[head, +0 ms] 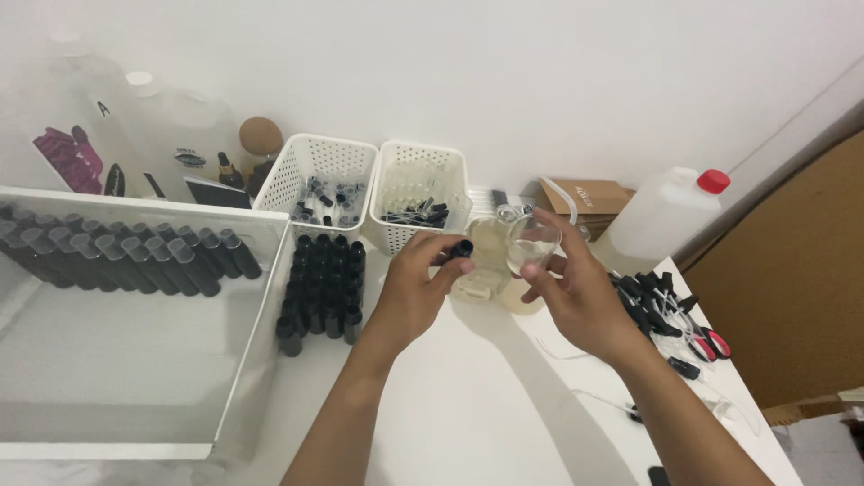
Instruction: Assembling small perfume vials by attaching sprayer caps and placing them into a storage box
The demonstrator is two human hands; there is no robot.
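1. The left hand (416, 283) pinches a small black vial (462, 248) between thumb and fingertips, mouth tipped toward the right so it meets the other vessel over the table's middle.
2. The right hand (576, 292) grips a clear glass beaker (533, 243) from behind, fingers wrapped round its wall, held level with the vial and just beside it; whether the two touch cannot be told.
3. Just behind the hands stands a pale bottle of yellowish liquid (486, 261), close enough to serve both.
4. Left of the left hand, a block of black vials (322, 288) stands upright in tight rows on the white table (468, 405), near at hand.
5. Farther left, a shallow white tray (135, 360) holds a single row of capped dark vials (126, 256) lying along its far edge, apart from the upright ones.
6. At the far wall, two white perforated baskets (315, 153) keep small caps and dropper parts sorted.
7. On the right, a white jug with a red cap (670, 211) stands far back, and loose black spray tops (661, 301) lie scattered near the right wrist.
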